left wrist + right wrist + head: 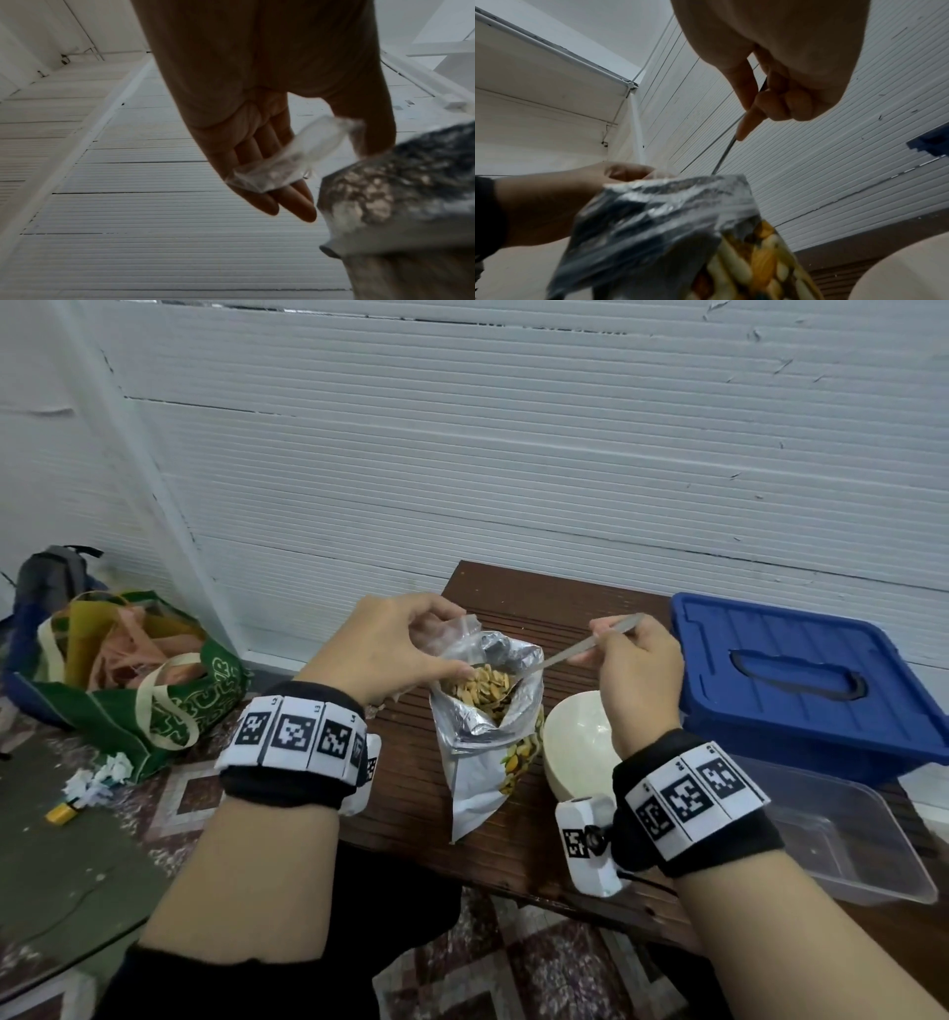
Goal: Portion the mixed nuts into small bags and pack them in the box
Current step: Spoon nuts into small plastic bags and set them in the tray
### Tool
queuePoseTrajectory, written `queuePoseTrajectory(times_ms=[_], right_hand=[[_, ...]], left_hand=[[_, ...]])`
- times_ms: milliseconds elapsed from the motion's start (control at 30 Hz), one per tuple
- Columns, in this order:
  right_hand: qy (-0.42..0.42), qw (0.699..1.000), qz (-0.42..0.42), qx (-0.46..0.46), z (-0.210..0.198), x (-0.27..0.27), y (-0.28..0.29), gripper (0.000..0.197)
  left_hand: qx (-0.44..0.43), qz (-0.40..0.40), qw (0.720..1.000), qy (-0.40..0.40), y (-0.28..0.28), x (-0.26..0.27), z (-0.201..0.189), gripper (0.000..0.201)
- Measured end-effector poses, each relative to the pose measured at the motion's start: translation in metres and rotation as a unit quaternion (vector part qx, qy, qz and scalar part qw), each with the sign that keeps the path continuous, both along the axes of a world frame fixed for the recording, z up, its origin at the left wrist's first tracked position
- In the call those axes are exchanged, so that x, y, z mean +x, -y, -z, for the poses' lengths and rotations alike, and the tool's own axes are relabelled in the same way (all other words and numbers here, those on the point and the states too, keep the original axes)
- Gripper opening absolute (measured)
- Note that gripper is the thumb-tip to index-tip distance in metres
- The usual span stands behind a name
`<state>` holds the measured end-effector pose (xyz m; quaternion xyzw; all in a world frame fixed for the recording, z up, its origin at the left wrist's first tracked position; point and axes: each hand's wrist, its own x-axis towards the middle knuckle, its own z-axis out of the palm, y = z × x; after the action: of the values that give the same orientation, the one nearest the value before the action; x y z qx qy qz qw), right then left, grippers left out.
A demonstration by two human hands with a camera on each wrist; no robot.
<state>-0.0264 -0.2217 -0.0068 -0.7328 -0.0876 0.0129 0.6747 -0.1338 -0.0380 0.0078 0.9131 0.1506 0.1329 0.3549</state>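
The foil nut bag (488,711) is standing open at the table's (411,814) centre, nuts (480,688) showing. The right hand (637,675) is gripping a spoon (565,654) dipping into it from 3 o'clock. The left hand (385,649), at 9 o'clock, is pinching a small clear bag (282,162). The blue box (806,680) is sitting at 3 o'clock, a white bowl (575,737) between.

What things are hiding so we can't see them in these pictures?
- Spoon bowl: head view, sunk among the nuts in the foil nut bag; right wrist view, behind the bag's rim.
- Small clear bag: any nuts inside, blurred in left wrist view, covered by the left hand in head view.
- Blue box: contents, lid shut.
- White bowl: partly behind the right hand.
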Motion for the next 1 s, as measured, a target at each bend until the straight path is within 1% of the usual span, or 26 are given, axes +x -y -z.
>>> queuePoseTrajectory(times_ms=[200, 300, 400, 500, 600, 700, 867, 1000], right_hand=[[-0.004, 0.999, 0.029, 0.02, -0.011, 0.01, 0.008, 0.019], [0.001, 0.999, 0.041, 0.019, -0.016, 0.014, 0.01, 0.015], [-0.002, 0.999, 0.044, 0.023, -0.018, 0.016, 0.008, 0.016], [0.001, 0.999, 0.035, 0.026, -0.018, 0.015, 0.004, 0.017], [0.003, 1.0, 0.018, 0.015, -0.016, 0.015, -0.001, 0.015], [-0.011, 1.0, 0.001, 0.015, -0.013, 0.016, -0.006, 0.015], [-0.021, 1.0, -0.022, -0.001, -0.01, 0.018, -0.01, 0.022], [-0.041, 0.998, -0.045, 0.016, -0.008, 0.017, -0.015, 0.019]], left_hand=[[0.02, -0.006, 0.999, -0.028, -0.01, -0.007, -0.007, 0.053], [0.033, 0.005, 0.998, -0.047, -0.01, -0.006, -0.009, 0.052], [0.063, 0.018, 0.996, -0.062, -0.006, -0.001, -0.007, 0.055], [0.082, 0.032, 0.993, -0.075, -0.002, 0.004, -0.004, 0.054], [0.075, 0.036, 0.994, -0.075, 0.002, 0.007, -0.002, 0.051], [0.066, 0.034, 0.995, -0.064, 0.003, 0.009, 0.0, 0.052], [0.074, 0.04, 0.994, -0.063, 0.003, 0.012, 0.004, 0.048], [0.081, 0.042, 0.994, -0.055, 0.006, 0.016, 0.006, 0.046]])
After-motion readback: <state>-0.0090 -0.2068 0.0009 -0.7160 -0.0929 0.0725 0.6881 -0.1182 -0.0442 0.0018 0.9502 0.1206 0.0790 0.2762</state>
